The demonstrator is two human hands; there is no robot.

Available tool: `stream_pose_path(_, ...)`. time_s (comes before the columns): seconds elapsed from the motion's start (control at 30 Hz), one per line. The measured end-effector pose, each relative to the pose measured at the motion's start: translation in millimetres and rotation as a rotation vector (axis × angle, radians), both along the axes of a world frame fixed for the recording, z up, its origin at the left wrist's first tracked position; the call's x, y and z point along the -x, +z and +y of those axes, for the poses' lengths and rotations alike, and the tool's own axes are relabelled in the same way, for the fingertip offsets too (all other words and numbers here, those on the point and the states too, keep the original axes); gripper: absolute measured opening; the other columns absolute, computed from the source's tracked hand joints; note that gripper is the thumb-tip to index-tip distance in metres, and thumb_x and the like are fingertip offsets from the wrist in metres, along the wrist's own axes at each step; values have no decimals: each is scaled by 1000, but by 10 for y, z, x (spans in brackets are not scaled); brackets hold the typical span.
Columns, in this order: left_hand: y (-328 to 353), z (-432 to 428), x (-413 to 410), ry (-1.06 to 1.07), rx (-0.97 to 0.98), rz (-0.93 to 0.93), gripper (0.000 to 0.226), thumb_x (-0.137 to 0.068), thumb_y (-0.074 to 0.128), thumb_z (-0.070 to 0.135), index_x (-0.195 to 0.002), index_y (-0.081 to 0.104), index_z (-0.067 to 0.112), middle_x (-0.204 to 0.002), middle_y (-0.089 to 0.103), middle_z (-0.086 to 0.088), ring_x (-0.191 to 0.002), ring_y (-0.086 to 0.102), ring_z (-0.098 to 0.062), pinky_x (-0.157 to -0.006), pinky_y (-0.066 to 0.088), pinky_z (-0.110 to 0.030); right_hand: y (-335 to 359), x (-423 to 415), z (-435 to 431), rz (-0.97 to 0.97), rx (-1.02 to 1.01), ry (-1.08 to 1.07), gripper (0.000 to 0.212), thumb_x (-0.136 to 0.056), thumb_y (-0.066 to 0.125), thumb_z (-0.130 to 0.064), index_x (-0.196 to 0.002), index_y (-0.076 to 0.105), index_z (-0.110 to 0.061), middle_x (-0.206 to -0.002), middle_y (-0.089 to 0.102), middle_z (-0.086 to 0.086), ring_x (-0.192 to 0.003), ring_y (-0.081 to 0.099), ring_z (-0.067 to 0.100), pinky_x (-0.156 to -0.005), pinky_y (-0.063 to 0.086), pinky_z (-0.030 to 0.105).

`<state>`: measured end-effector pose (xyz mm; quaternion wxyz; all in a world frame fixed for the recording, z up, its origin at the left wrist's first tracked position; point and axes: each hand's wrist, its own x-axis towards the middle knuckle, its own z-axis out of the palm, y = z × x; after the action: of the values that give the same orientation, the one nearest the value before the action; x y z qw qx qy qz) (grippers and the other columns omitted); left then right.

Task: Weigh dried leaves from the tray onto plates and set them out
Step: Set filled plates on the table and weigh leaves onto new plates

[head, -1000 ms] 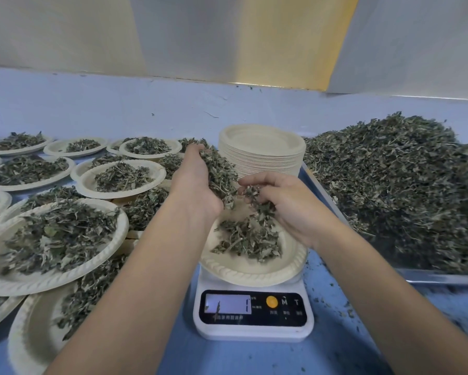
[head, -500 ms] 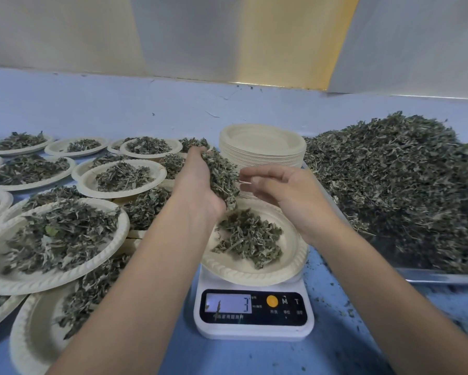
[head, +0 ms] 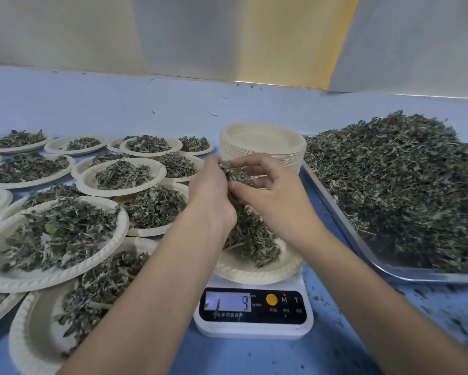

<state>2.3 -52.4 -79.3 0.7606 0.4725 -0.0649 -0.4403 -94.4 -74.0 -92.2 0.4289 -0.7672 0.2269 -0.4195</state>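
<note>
A cream paper plate [head: 257, 274] with a small heap of dried leaves [head: 251, 239] sits on a white digital scale [head: 254, 318] whose display reads 9. Above the plate my left hand [head: 211, 190] cups a handful of dried leaves [head: 234, 171]. My right hand [head: 270, 190] reaches into that handful, thumb and fingers pinching at the leaves. A metal tray [head: 362, 244] on the right carries a big mound of dried leaves [head: 400, 190].
Several filled paper plates [head: 54, 239] cover the blue table on the left, some overlapping. A stack of empty plates [head: 262, 144] stands behind my hands, next to the tray. Loose leaf crumbs lie on the table at the lower right.
My right hand has closed in on the handful in my left hand and now pinches at it. The heap on the weighed plate has grown and the display has changed to 9.
</note>
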Motion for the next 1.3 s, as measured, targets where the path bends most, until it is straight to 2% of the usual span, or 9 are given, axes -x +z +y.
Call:
stream_pose_path(0.13, -20, -21, 3, -13, 5, 10, 21, -94, 44, 29, -93, 56, 12, -98, 63, -13, -85, 60, -27, -79, 50, -39, -8, 6, -25, -40, -48, -13, 27, -80, 69, -1, -81, 66, -28, -76, 66, -17, -63, 61, 9, -79, 55, 51)
stream_pose_path(0.3, -33, -26, -73, -10, 17, 91, 30, -92, 47, 31, -110, 60, 11, -112, 67, -11, -97, 67, -29, -88, 53, -46, 7, 20, -53, -139, -128, -23, 22, -78, 61, 4, -78, 65, -18, -68, 64, -16, -64, 57, 3, -65, 52, 21)
stream_pose_path(0.37, -36, -19, -102, -9, 39, 114, 28, -93, 47, 31, -106, 59, 9, -98, 69, -8, -75, 69, -24, -65, 59, -36, 10, 50, -82, -174, -170, -38, 21, -81, 58, 1, -76, 63, -18, -64, 59, -16, -66, 54, 4, -67, 47, 20)
stream_pose_path(0.47, -17, 12, -150, 38, 41, 106, 18, -93, 48, 28, -85, 49, 12, -70, 54, -2, -34, 49, -14, -37, 40, -14, 11, 89, -122, -178, -196, -63, 20, -86, 53, -4, -74, 59, -19, -56, 54, -20, -59, 48, -3, -57, 40, 12)
stream_pose_path(0.63, 40, 47, -202, 59, 72, 129, 25, -94, 46, 24, -71, 46, 13, -60, 48, -2, -40, 43, -12, -36, 35, -14, -16, 85, -153, -122, -253, -68, 6, -74, 57, -25, -72, 58, -19, -66, 53, -11, -69, 48, 11, -65, 39, 29)
stream_pose_path(0.8, 96, 79, -194, 76, 108, 137, 29, -95, 44, 23, -68, 45, 14, -48, 47, 0, -32, 43, -10, -37, 35, -14, -55, 73, -161, 29, -121, -87, 14, -85, 61, -15, -73, 67, -18, -74, 66, 5, -71, 60, 17, -75, 50, 36)
stream_pose_path(0.97, 118, 101, -188, 82, 133, 137, 32, -95, 44, 24, -64, 44, 14, -35, 44, 2, -28, 40, -10, -38, 33, -14, -75, 72, -161, 69, -79, -31, 14, -84, 65, -14, -74, 73, -21, -70, 69, -16, -73, 62, -2, -72, 49, 13)
stream_pose_path(1.17, 110, 109, -191, 98, 129, 156, 30, -94, 46, 25, -66, 47, 13, -37, 46, 1, -28, 42, -11, -38, 35, -13, -62, 103, -167, 99, -104, -48, 24, -85, 59, -21, -69, 76, -25, -86, 72, -17, -88, 63, -3, -86, 46, 26)
stream_pose_path(1.3, 112, 110, -156, 70, 121, 143, 31, -94, 44, 23, -65, 45, 13, -45, 46, -1, -31, 40, -13, -37, 35, -13, -69, 85, -153, 56, -108, -89, 9, -83, 67, -17, -81, 74, -23, -81, 72, -13, -78, 64, 3, -75, 49, 19)
